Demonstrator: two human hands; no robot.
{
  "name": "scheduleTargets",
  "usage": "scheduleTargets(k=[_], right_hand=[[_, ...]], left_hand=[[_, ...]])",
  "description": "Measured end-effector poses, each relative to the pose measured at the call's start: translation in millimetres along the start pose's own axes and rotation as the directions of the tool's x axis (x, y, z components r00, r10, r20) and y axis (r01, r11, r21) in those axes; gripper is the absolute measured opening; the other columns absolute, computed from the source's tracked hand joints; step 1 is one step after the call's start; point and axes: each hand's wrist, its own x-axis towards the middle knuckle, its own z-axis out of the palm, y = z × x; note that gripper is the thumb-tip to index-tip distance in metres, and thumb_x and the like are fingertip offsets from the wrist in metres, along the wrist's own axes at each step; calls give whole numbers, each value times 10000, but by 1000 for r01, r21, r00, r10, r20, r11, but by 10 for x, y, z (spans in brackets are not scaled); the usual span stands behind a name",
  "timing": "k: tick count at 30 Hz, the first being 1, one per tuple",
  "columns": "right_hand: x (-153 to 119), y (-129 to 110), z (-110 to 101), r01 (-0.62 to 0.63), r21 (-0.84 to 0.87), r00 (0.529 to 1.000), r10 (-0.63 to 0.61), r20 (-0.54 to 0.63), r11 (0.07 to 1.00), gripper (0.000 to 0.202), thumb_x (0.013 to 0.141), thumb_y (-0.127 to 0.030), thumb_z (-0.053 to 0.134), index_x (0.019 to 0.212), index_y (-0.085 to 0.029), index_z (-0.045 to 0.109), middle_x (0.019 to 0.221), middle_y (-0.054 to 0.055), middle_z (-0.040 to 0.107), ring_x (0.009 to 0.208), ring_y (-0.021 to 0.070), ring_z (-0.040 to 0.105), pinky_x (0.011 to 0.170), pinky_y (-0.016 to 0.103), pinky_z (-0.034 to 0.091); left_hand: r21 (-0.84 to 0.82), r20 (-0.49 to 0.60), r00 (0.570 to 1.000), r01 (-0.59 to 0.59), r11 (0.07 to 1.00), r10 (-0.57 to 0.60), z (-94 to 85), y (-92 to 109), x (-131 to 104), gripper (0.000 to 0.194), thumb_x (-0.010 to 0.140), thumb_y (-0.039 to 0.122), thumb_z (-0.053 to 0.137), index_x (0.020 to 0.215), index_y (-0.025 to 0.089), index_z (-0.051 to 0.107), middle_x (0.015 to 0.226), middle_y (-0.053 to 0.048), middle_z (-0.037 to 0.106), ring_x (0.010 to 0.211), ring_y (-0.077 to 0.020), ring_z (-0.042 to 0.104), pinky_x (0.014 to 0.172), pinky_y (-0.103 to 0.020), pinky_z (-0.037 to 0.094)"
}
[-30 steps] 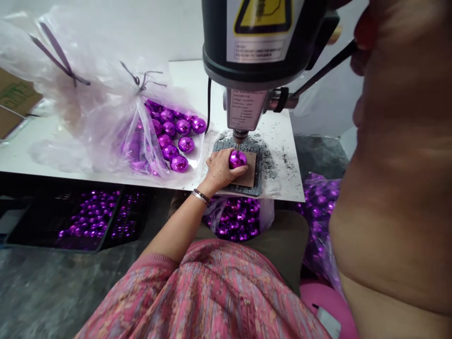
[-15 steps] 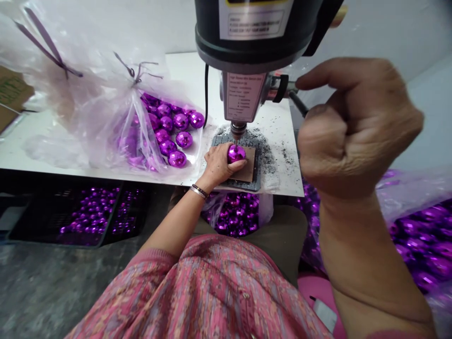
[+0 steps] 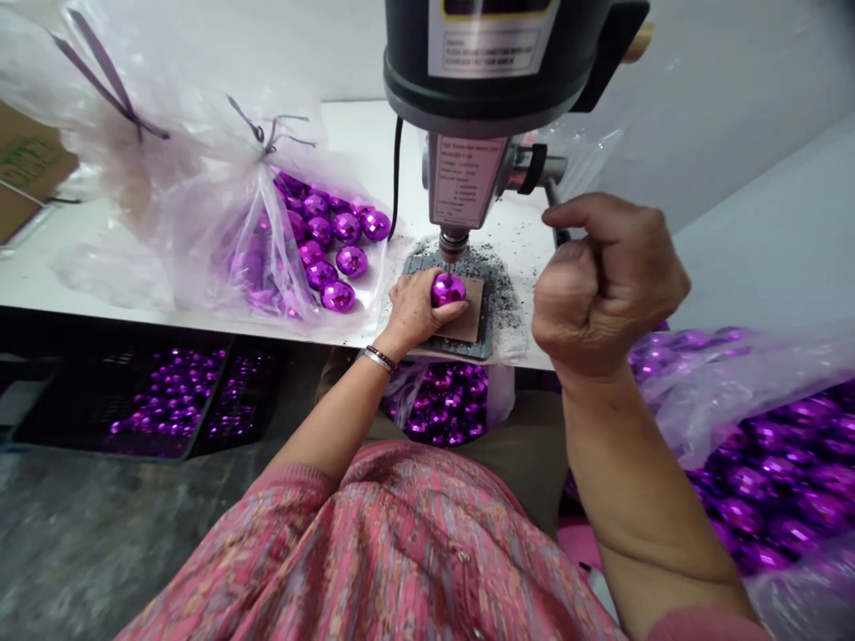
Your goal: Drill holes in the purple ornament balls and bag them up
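My left hand grips a shiny purple disco ball from its left side, thumb in front. The ball rests on a brown square board on the base of a small bench drill press. The drill chuck is right above the ball, its thin bit at the ball's top; I cannot tell how deep the bit sits. At the right, my right hand is closed around the feed lever of the press, most of the lever hidden by the fingers.
Purple balls in a clear plastic bag lie left of the press. Dark shavings litter the white table. A bag of balls sits below the table edge, a black crate at lower left, more bagged balls at right.
My right hand has swung down and left with the feed lever. My left hand stays on the ball, and the view has shifted slightly.
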Motion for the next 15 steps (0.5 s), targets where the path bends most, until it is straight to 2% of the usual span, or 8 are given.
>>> scheduleTargets(k=[3,7,10,12,15], right_hand=[[-61,14,54,-23,0,999,23,-23,1000,347,1031,-297,318,1102,-187,640,923,10,599,834,33,504,842,235,436],[-199,64,176,77,44,991,-72,-110,996,273,979,-204,383,1062,-194,643,774,0,577,771,57,471,768,252,408],[-218,72,220,73,82,986,-59,-159,994,269,976,-186,379,1048,-176,638,814,-1,615,760,49,486,739,249,414],[-72,34,187,39,124,978,-12,-209,992,327,1020,-249,347,1040,-156,660,896,-3,650,774,20,539,733,213,434],[405,-68,60,-99,232,969,147,-200,968,465,1054,-310,310,973,-80,706,924,13,676,854,3,626,797,149,472]], left_hand=[[-1,-11,1000,-8,1000,8,0,-5,1,490,846,457,754,1261,224,640,1255,-91,685,1205,-332,576,1039,-444,438],[-19,-42,999,-24,1000,23,19,-30,1,492,830,439,773,1250,216,646,1245,-92,691,1192,-328,586,1034,-443,440],[-45,-60,997,-44,998,41,46,-59,-3,501,811,418,797,1240,203,651,1256,-104,688,1199,-329,587,1042,-444,433],[-60,-66,996,-56,997,52,59,-76,-4,507,806,408,804,1243,200,651,1264,-107,689,1204,-329,587,1042,-442,432],[-72,-73,996,-64,995,59,51,-82,-2,527,794,389,821,1250,189,648,1274,-114,696,1200,-327,594,1038,-435,433]])
